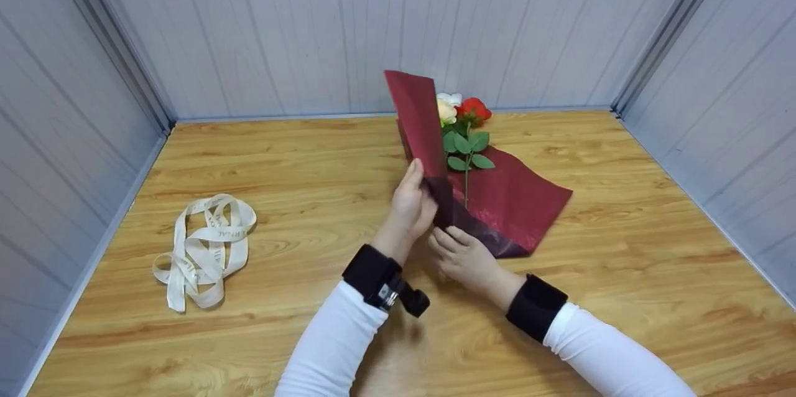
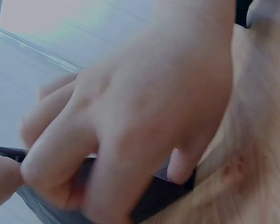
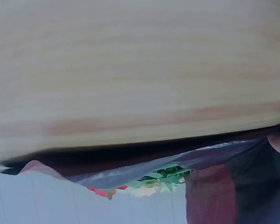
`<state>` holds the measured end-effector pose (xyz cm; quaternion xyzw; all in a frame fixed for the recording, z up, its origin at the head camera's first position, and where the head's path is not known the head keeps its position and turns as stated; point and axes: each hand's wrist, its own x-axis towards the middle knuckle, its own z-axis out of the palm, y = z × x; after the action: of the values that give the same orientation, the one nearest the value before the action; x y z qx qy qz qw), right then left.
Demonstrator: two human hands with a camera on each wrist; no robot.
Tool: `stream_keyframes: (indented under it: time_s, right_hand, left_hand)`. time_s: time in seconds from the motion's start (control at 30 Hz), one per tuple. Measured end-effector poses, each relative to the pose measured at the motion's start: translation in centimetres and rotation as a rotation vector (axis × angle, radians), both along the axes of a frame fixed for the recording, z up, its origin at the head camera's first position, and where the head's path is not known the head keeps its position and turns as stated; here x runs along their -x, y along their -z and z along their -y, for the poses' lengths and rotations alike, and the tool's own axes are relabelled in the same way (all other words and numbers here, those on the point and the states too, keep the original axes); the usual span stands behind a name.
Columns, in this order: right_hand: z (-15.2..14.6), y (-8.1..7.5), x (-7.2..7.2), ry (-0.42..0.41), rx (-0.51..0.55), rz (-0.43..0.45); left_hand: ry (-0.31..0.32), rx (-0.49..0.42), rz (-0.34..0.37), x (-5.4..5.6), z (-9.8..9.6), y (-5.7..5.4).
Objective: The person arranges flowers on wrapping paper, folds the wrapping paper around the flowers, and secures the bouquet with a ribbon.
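Dark red wrapping paper (image 1: 519, 198) with a blackish lower band lies spread on the table, its left side folded up steeply. My left hand (image 1: 411, 205) grips that raised side near the bottom, thumb upward along it. My right hand (image 1: 465, 260) pinches the paper's lower edge with curled fingers, close beside the left; it looms blurred in the left wrist view. On the paper lies a red rose (image 1: 474, 109) with a green leafy stem. A cream flower (image 1: 446, 112) and a white flower (image 1: 450, 98) show partly behind the raised fold.
A loose heap of cream printed ribbon (image 1: 214, 235) lies on the left of the wooden table (image 1: 298, 160). Pale panelled walls (image 1: 286, 30) border the table at the back and both sides.
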<state>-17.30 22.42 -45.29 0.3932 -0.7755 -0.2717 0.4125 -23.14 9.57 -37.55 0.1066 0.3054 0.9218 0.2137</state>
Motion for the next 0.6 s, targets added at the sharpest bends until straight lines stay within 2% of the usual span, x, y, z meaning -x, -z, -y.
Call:
stream_keyframes:
  time_s: [0.1, 0.2, 0.3, 0.43, 0.5, 0.6]
  right_hand:
    - [-0.1, 0.0, 0.0, 0.014, -0.021, 0.034]
    - [-0.1, 0.1, 0.2, 0.010, 0.019, 0.086]
    - [-0.2, 0.3, 0.3, 0.023, 0.059, 0.101]
    - [-0.3, 0.4, 0.1, 0.044, 0.069, 0.116]
    - [-0.4, 0.4, 0.0, 0.050, 0.066, 0.128]
    - [-0.5, 0.4, 0.0, 0.054, 0.066, 0.146]
  left_hand:
    - [-0.001, 0.070, 0.012, 0.2, -1.1, -0.2]
    - [0.004, 0.153, -0.007, 0.0, -2.1, -0.4]
    - [0.045, 0.243, -0.107, -0.2, -2.5, -0.3]
    - [0.099, 0.367, -0.264, -0.6, -2.1, -0.1]
    - [0.085, 0.436, -0.310, -0.8, -1.5, 0.2]
    - [0.024, 0.580, -0.391, -0.8, -0.4, 1.1]
